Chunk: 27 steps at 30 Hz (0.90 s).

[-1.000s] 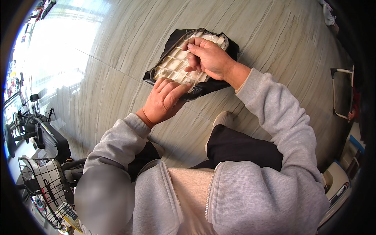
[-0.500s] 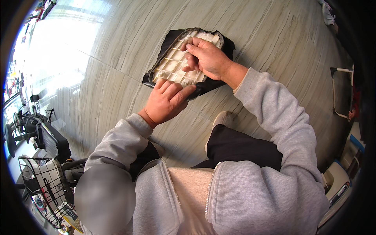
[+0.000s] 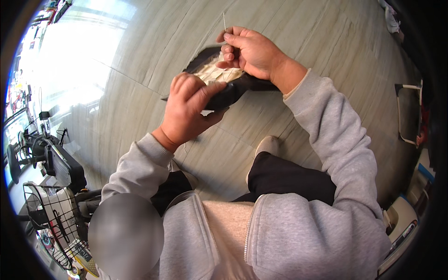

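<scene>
A seat cushion with a black cover (image 3: 227,96) and a pale, ribbed underside (image 3: 205,73) is tilted up in front of me. My left hand (image 3: 184,107) is closed on its near edge, thumb on top and fingers beneath. Above the far part of the seat, my right hand (image 3: 254,53) pinches a thin needle (image 3: 224,22) that points up and away. A fine thread (image 3: 223,74) seems to run down from the right hand to the seat's near edge. My right hand hides part of the underside.
Grey streaked tile floor (image 3: 140,70) surrounds the seat, with my shoe (image 3: 268,145) close below it. A black wire basket (image 3: 51,224) and dark scooter-like parts (image 3: 63,163) stand at left. A metal frame (image 3: 399,114) and a pale vehicle panel (image 3: 401,217) are at right.
The seat's near edge has been lifted and tipped, so less of its underside shows. My left hand has shifted its grip round that edge. My right hand has moved up and away with the needle.
</scene>
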Tool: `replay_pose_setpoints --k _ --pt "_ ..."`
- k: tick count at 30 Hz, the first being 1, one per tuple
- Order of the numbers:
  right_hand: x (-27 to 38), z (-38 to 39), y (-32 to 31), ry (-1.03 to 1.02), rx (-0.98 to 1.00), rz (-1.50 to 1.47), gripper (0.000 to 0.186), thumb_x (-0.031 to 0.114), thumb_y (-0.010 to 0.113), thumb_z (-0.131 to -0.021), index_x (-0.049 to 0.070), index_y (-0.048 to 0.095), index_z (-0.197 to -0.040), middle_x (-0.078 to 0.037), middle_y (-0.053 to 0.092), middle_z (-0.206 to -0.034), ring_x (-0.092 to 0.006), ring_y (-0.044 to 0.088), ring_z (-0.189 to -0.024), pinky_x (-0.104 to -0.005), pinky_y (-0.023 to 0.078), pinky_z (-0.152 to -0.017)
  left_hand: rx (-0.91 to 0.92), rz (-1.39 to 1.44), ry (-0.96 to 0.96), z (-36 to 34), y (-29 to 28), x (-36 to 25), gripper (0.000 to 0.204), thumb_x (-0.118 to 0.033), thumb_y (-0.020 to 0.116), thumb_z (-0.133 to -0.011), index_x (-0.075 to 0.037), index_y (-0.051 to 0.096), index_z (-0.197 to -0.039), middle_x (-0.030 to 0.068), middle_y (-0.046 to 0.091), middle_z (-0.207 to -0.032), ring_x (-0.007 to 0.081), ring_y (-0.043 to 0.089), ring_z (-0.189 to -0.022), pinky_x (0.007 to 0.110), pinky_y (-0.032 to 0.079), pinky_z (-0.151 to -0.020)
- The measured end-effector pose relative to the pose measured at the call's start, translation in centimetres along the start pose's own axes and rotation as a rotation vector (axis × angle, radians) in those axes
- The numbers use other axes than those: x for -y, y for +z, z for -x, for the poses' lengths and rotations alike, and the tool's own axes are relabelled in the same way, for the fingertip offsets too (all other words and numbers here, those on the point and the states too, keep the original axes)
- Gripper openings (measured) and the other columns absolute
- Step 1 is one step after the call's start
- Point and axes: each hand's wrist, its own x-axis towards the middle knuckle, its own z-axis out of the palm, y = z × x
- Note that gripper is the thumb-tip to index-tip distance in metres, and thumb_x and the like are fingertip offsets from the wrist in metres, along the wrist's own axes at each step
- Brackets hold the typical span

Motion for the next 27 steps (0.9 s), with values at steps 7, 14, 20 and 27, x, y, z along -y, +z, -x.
replay_pose_setpoints --k 7,14,20,27 --pt "0.1 0.8 0.3 0.209 -0.078 -0.039 0.016 0.013 0.043 -0.105 0.001 0.053 -0.107 -0.001 0.048 -0.078 -0.0086 0.050 -0.069 -0.0273 0.056 -0.073 0.278 0.440 -0.422 -3.0 -4.8 0.4 0.044 -0.009 0.080 -0.066 -0.004 0.067 -0.107 0.0054 0.056 -0.088 0.0177 0.057 -0.083 0.029 0.047 -0.074" --pt "-2.4 0.6 -1.8 0.259 -0.119 -0.101 0.014 0.010 0.041 -0.103 -0.001 0.051 -0.107 -0.002 0.049 -0.075 -0.0103 0.051 -0.066 -0.0384 0.059 -0.080 0.388 0.539 -0.531 -2.5 -3.7 1.6 0.043 -0.009 0.080 -0.069 -0.006 0.067 -0.111 0.0029 0.055 -0.095 0.0171 0.056 -0.091 0.029 0.047 -0.083" --pt "-2.8 0.3 -1.9 0.247 -0.122 -0.080 0.015 0.009 0.040 -0.103 -0.002 0.049 -0.107 -0.003 0.049 -0.075 -0.0119 0.051 -0.063 -0.0453 0.060 -0.085 0.381 0.495 -0.475 -1.7 -2.4 0.0 0.051 -0.004 0.083 -0.064 -0.008 0.067 -0.112 0.0036 0.057 -0.096 0.0199 0.057 -0.095 0.032 0.047 -0.086" --pt "-0.7 1.9 -0.5 0.209 -0.125 0.001 0.016 0.011 0.041 -0.103 -0.001 0.051 -0.107 -0.001 0.048 -0.073 -0.0110 0.050 -0.062 -0.0447 0.060 -0.084 0.323 0.456 -0.336 -0.8 -1.5 -1.6 0.050 -0.007 0.087 -0.061 -0.008 0.069 -0.108 0.0044 0.055 -0.093 0.0205 0.056 -0.087 0.032 0.048 -0.078"
